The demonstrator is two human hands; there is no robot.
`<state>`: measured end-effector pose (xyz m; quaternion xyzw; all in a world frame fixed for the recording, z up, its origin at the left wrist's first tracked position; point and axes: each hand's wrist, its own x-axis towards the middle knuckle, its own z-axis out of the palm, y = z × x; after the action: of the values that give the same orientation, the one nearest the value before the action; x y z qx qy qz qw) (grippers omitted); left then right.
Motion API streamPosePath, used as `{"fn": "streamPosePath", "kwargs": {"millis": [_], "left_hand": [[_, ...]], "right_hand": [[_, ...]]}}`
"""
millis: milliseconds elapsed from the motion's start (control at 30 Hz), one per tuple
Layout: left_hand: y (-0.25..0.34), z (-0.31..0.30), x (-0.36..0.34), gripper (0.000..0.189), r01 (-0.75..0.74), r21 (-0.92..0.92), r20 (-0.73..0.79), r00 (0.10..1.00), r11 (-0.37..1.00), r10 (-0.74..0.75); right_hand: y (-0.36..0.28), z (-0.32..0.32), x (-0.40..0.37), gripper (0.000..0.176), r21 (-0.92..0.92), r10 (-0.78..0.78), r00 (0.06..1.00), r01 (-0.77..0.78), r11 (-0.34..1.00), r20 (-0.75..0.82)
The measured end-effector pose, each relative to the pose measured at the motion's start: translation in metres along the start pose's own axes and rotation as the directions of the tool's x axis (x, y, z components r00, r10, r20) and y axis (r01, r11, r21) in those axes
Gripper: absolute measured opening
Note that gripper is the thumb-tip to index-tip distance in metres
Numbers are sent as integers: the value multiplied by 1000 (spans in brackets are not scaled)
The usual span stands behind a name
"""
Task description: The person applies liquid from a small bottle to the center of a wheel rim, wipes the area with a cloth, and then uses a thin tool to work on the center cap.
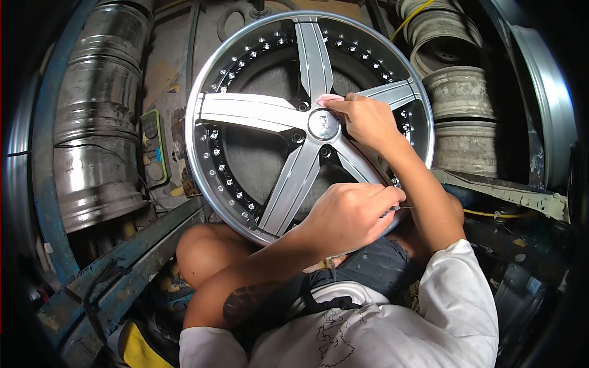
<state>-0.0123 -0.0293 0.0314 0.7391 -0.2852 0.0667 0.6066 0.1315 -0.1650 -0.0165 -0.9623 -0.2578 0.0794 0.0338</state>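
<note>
1. Head view: the 5-spoke wheel [285,115] sits before the person's shorts [379,265], with other rims [101,92] stacked on both sides.
2. The right hand [368,119] pinches a pink cloth [329,99] against the wheel beside its center cap [323,125]; the left hand [356,214], over the near edge, grips a thin dark tool [389,211].
3. The wheel is probably heavy, rigid, slick and scratchable; best held by its outer lip [190,132].
4. The cap's emblem is too small to read; no other writing is legible.
</note>
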Motion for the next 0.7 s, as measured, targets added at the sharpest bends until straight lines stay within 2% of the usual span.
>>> {"fn": "streamPosePath", "kwargs": {"millis": [67,100,200,367,500,567,633,700], "left_hand": [[-1,2,-1,26,-22,-2,-14,1000,1000,22],[1,1,-1,26,-24,-1,-5,1000,1000,24],[5,1,-2,25,-10,1,10,1000,1000,10],[3,4,-5,25,2,0,15,1000,1000,-2],[3,13,-7,25,18,-11,24,1000,1000,-18],[6,19,-10,26,-4,-10,51,999,1000,4],[8,20,-12,25,-42,12,76,996,999,41],[10,18,-14,25,-34,10,67,997,999,33]], "right_hand": [[8,-2,-1,41,-37,-16,1000,16,999,-1],[9,-7,0,48,-45,-46,999,46,998,-13],[-5,-5,4,51,-34,-113,990,111,993,-81],[14,3,-4,52,-76,-14,999,17,997,38],[-3,2,-1,54,-1,-80,989,81,997,-127],[-2,16,-6,53,-38,-31,997,29,999,-68],[-3,-1,-17,53,-72,38,999,-38,997,-2],[10,-1,-26,53,-20,-10,999,9,1000,-43]]}}
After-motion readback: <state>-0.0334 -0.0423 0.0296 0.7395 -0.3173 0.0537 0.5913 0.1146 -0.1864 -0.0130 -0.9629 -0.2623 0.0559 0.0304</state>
